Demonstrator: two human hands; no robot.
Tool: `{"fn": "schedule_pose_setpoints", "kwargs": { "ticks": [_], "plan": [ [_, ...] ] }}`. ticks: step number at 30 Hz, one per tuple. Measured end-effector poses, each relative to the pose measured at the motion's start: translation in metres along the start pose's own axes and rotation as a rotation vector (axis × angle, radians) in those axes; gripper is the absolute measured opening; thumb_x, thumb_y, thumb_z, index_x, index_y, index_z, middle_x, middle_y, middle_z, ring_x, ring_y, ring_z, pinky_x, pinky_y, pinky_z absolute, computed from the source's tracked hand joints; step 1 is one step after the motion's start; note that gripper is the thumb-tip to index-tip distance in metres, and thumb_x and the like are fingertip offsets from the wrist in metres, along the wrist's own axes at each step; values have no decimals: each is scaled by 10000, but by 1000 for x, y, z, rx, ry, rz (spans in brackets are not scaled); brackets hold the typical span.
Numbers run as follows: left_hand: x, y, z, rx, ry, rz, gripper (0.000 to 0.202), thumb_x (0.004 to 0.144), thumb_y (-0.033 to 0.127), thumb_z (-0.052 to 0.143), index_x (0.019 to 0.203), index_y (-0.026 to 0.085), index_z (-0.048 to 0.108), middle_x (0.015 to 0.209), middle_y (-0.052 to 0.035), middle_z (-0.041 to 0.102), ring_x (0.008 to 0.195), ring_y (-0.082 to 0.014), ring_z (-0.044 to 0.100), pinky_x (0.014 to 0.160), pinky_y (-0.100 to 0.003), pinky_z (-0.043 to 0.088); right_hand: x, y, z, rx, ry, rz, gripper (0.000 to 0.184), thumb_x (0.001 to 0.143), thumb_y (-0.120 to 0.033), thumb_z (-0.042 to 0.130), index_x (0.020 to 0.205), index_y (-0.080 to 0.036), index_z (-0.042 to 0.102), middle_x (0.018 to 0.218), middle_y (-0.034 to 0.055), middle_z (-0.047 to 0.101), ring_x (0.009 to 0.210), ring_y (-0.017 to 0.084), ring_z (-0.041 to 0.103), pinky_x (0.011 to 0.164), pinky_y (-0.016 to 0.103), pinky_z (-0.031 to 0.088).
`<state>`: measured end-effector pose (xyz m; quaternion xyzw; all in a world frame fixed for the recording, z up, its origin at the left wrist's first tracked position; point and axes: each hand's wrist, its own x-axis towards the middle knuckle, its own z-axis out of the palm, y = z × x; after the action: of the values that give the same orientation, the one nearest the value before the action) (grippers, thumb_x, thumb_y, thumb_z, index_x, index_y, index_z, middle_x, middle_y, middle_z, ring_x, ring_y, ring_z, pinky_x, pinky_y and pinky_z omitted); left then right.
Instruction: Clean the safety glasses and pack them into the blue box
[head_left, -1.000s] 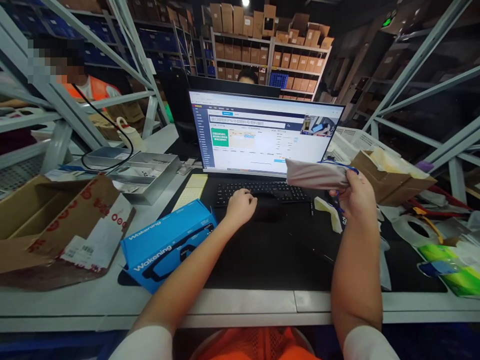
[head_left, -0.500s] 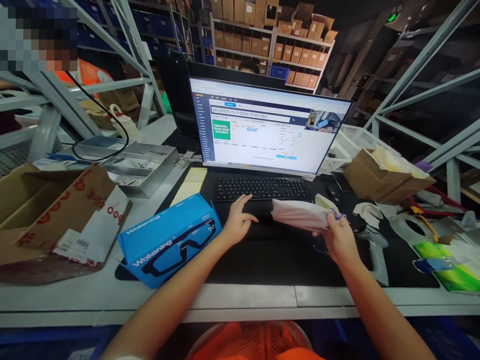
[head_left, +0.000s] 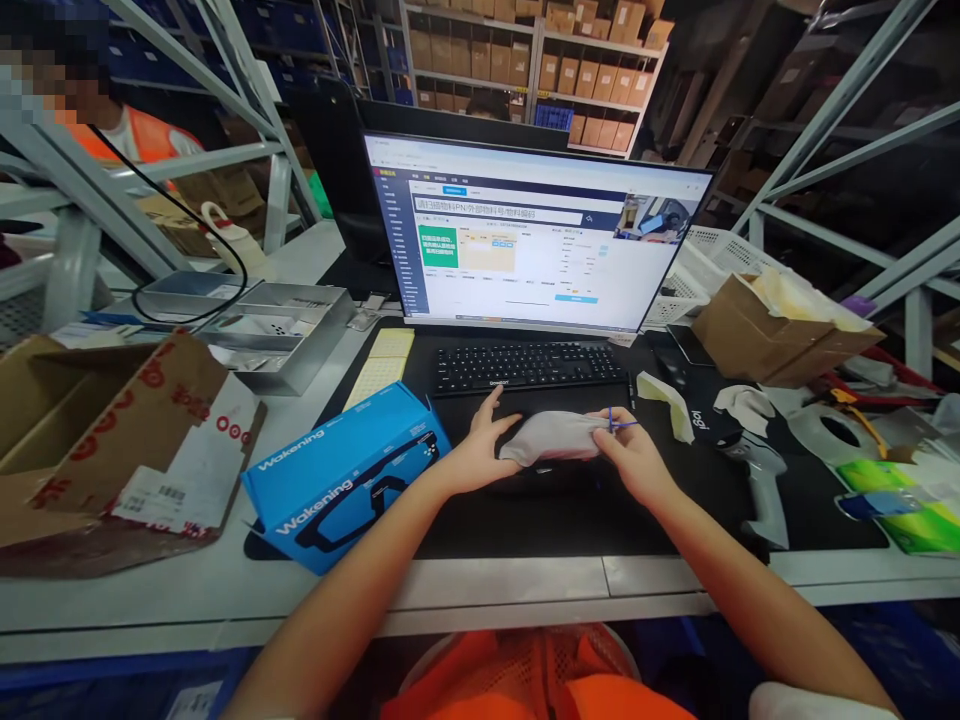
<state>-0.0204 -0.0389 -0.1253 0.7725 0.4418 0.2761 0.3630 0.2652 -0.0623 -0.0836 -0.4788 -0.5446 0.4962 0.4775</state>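
Note:
A grey-white cloth pouch [head_left: 555,440] with a blue drawstring is held above the black desk mat by my right hand [head_left: 628,455], whose fingers pinch its drawstring end. At the pouch's other end, my left hand [head_left: 480,455] has its thumb and fingers spread, and the pouch's tip lies against or just over the palm; I cannot tell which. What the pouch contains is hidden. A blue box [head_left: 345,475] printed "Wakening" with a goggles picture stands left of my left forearm. Just beyond my hands lies a black keyboard [head_left: 529,367].
A lit monitor [head_left: 517,240] rises behind the keyboard. To the right are a handheld scanner [head_left: 761,490], a tape roll [head_left: 825,430] and a cardboard box [head_left: 772,325]. An opened carton [head_left: 127,440] and metal trays [head_left: 289,340] occupy the left. A person in an orange vest [head_left: 154,135] is behind the frame.
My right hand has brought the pouch left and nearer to me, to my left hand. A pale folded piece beside the pouch now shows lying on the mat to the right.

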Motion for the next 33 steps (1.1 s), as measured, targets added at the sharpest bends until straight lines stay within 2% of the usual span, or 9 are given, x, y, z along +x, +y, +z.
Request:
{"fn": "schedule_pose_setpoints", "kwargs": {
  "ticks": [3, 7, 9, 14, 18, 21, 24, 28, 33],
  "plan": [
    [2, -1, -1, -29, 8, 6, 821, 776, 350, 891, 1522, 143, 618, 1817, -152, -82, 1686, -437, 83, 1366, -606, 231, 7, 14, 11, -89, 52, -21, 627, 773, -763, 783, 1051, -211, 677, 977, 93, 723, 848, 240, 691, 790, 396, 601],
    [4, 3, 2, -25, 33, -52, 811, 793, 403, 890, 1500, 99, 638, 1816, -175, -55, 1695, -416, 16, 1385, -581, 158, 7, 24, 9, -526, 164, -230, 495, 824, -611, 733, 1085, -193, 781, 1066, 135, 707, 972, 296, 692, 896, 448, 568],
    [4, 2, 6, -25, 72, -61, 727, 861, 418, 829, 1488, 97, 652, 1818, -175, -6, 1695, -403, 59, 1385, -579, 165, 6, 23, 4, -701, 174, -221, 451, 833, -550, 732, 1089, -182, 784, 1007, 122, 713, 934, 294, 695, 882, 434, 554],
    [6, -9, 23, -24, 286, 55, 427, 986, 403, 685, 1357, 206, 755, 1769, -142, 277, 1653, -358, 268, 1363, -599, 252, 12, 6, 3, -949, -41, -14, 266, 987, -430, 655, 991, -188, 765, 936, 94, 772, 893, 258, 736, 825, 342, 515],
    [3, -4, 27, 124, 446, 245, 295, 1044, 395, 598, 1109, 207, 816, 1677, -143, 433, 1612, -380, 311, 1299, -630, 343, 24, -4, 10, -1244, -302, 45, 443, 1116, -374, 460, 892, -164, 778, 1015, 164, 794, 1002, 282, 756, 864, 336, 491],
    [-4, 12, 14, 338, 528, 309, 372, 1070, 421, 568, 908, 184, 805, 1306, -169, 670, 1283, -357, 589, 1097, -565, 505, 32, -5, 6, -1235, -319, 53, 453, 1113, -395, 472, 900, -154, 791, 1000, 167, 794, 948, 277, 751, 830, 336, 496],
    [-11, 31, -3, 432, 328, 234, 366, 1093, 405, 545, 971, 171, 798, 1008, -112, 703, 966, -263, 649, 885, -437, 536, 32, -3, -3, -992, -180, -44, 374, 1048, -437, 589, 851, -194, 793, 869, 97, 777, 844, 255, 724, 780, 330, 505],
    [-17, 47, -15, 486, -34, 141, 255, 1078, 357, 613, 1042, 172, 785, 1050, -77, 744, 1032, -261, 651, 924, -418, 515, 16, -7, 3, -711, -66, -230, 282, 1018, -387, 607, 894, -204, 782, 853, 59, 746, 789, 223, 687, 752, 334, 521],
    [-17, 52, -10, 600, -194, 141, 312, 1033, 450, 703, 899, 173, 756, 938, -83, 736, 974, -287, 648, 864, -425, 486, -11, -12, 38, -826, -466, -475, 255, 1057, -300, 575, 980, -182, 788, 990, 112, 733, 949, 241, 686, 903, 392, 559]
  ]
}}
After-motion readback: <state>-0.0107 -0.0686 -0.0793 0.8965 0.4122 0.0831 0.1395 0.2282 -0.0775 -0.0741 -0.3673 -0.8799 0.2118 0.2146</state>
